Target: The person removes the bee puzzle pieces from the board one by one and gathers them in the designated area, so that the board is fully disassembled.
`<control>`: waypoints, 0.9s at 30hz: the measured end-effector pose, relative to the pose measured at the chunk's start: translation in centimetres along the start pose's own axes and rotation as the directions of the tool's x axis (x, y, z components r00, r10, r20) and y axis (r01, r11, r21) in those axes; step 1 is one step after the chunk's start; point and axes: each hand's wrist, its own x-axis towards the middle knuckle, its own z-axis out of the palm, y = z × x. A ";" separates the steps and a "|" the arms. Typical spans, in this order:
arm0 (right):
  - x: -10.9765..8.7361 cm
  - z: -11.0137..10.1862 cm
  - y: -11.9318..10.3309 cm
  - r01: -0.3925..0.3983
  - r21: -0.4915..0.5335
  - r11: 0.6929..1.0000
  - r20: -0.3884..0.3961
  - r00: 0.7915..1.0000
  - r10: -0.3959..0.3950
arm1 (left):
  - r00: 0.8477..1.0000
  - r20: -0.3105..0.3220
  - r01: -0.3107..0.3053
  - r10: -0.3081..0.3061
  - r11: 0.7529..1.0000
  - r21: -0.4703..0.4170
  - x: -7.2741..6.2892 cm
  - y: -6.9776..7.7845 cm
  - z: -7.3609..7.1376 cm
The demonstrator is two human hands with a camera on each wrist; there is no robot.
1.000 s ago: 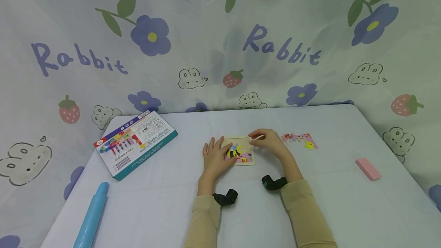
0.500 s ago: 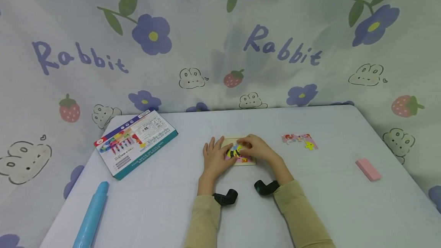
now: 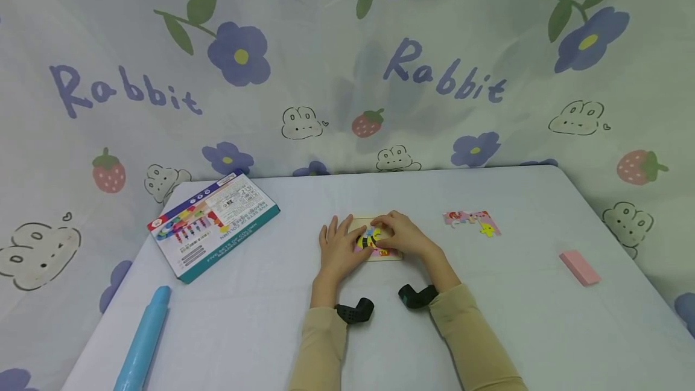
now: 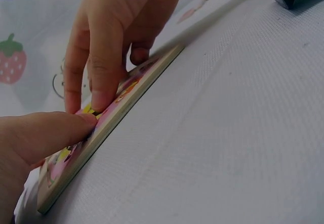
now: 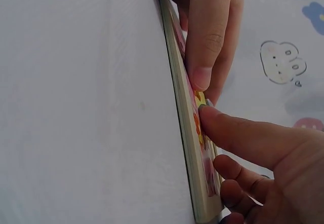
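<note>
Between left hand [image 3: 338,250] and right hand [image 3: 408,236], a square pale-wood puzzle board [image 3: 361,220] is lying flat; left's just pressing, right's pinching a small yellow puzzle piece [image 4: 87,108] there. Loose pink-printed pieces [image 3: 491,221] are sitting rightward, nearer the right.

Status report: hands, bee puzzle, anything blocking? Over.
Left hand spread, thumb on bee puzzle. Right hand touching puzzle's right side. Loose pieces apart, farther right, not blocking.
</note>
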 end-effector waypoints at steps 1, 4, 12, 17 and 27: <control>0.0 0.0 0.0 0.000 0.005 1.000 -0.003 1.000 0.000 | 1.000 0.002 0.002 -0.002 1.000 0.001 0.0 0.0 0.0; 0.0 0.0 -0.1 0.000 0.020 1.000 -0.011 1.000 0.000 | 1.000 0.010 0.008 -0.008 1.000 0.002 0.0 0.0 0.0; 0.0 0.0 -0.2 -0.027 0.177 0.984 -0.061 0.997 0.039 | 1.000 0.004 0.002 -0.002 1.000 -0.010 0.0 -0.1 0.0; 0.0 0.0 -0.3 -0.054 0.217 0.975 -0.079 0.994 0.073 | 1.000 0.004 0.005 -0.005 1.000 0.003 0.0 -0.1 0.0; -0.2 -0.6 -0.1 -0.068 0.295 0.953 -0.096 0.990 0.100 | 1.000 0.008 0.004 -0.004 1.000 0.011 0.1 -0.1 0.1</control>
